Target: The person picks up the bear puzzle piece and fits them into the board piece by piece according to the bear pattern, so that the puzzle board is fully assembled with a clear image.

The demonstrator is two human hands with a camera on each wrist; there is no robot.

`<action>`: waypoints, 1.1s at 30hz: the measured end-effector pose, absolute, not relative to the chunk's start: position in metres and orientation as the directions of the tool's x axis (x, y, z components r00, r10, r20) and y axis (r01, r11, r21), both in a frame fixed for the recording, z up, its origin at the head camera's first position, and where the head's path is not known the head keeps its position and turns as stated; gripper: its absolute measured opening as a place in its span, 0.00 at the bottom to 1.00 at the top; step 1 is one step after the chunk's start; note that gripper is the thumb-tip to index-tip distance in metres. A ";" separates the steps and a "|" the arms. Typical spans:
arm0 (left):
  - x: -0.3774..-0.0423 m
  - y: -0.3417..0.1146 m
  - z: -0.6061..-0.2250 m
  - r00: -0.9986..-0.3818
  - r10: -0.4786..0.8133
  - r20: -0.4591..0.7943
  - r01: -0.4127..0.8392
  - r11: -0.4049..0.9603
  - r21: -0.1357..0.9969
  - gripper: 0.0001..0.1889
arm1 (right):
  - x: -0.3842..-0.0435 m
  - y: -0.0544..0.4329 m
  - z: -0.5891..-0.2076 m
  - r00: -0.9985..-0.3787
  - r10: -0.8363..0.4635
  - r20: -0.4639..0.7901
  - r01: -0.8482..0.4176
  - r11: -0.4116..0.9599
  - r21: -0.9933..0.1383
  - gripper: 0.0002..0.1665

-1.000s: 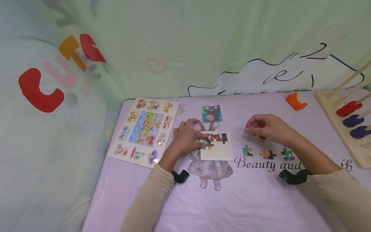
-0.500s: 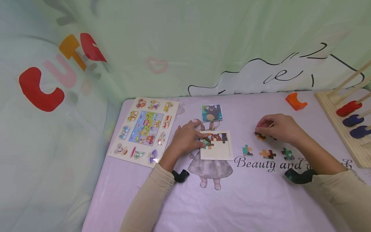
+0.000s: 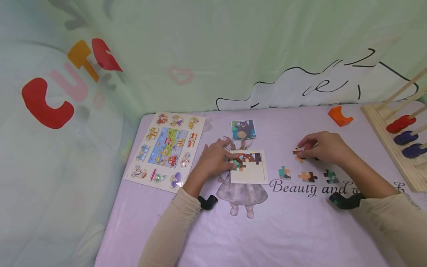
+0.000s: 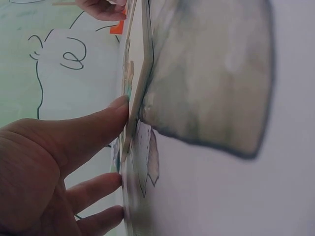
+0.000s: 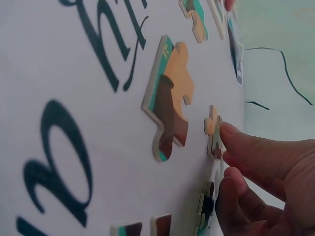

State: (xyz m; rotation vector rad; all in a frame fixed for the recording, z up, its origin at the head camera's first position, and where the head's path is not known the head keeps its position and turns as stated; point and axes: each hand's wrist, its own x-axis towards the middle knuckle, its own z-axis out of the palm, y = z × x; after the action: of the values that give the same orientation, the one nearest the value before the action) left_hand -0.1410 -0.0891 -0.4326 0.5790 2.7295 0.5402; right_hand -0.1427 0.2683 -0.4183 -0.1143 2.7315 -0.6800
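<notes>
A wooden puzzle tray (image 3: 248,178) with bear pieces fitted along its top and left side lies flat on the table. My left hand (image 3: 215,159) rests at its left edge; in the left wrist view the extended thumb (image 4: 98,123) presses on the tray while other fingers reach the tabletop. My right hand (image 3: 321,148) pinches a brown and orange puzzle piece (image 5: 213,135) between thumb and fingertip, at or just above the table. Loose pieces lie in front of it: a teal one (image 3: 284,172), an orange-brown one (image 3: 307,177) and a green one (image 3: 331,177). Another piece is partly hidden under the hand.
A bear picture card (image 3: 243,129) lies behind the tray. A vehicle peg puzzle board (image 3: 195,129) is at the left. An orange arched block (image 3: 340,116) and a wooden rack with beads on rods (image 3: 383,129) stand at the right. A fabric curtain hangs behind.
My right hand has moved right from above the table to the brown and orange piece and taken hold of it, turning it slightly. The left hand and the tray have stayed put.
</notes>
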 end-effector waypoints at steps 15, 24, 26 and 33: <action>-0.142 -0.088 -0.433 -0.873 0.441 -0.209 0.329 0.848 0.415 0.22 | -0.144 0.266 -0.419 -0.942 -0.143 -0.305 0.016 0.886 -0.463 0.21; -0.142 -0.088 -0.433 -0.869 0.443 -0.220 0.328 0.849 0.415 0.22 | -0.143 0.266 -0.422 -0.944 -0.140 -0.300 0.014 0.889 -0.458 0.18; -0.143 -0.088 -0.433 -0.867 0.448 -0.219 0.332 0.846 0.417 0.22 | -0.143 0.266 -0.422 -0.945 -0.141 -0.296 0.012 0.888 -0.459 0.18; -0.143 -0.089 -0.433 -0.863 0.455 -0.218 0.340 0.844 0.416 0.23 | -0.141 0.265 -0.420 -0.951 -0.124 -0.283 0.020 0.889 -0.458 0.19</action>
State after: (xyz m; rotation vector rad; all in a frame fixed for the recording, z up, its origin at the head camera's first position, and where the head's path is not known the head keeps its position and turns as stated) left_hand -0.1430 -0.0886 -0.4328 0.6007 2.7124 0.5293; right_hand -0.1410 0.2648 -0.4198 -0.0780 2.7502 -0.6718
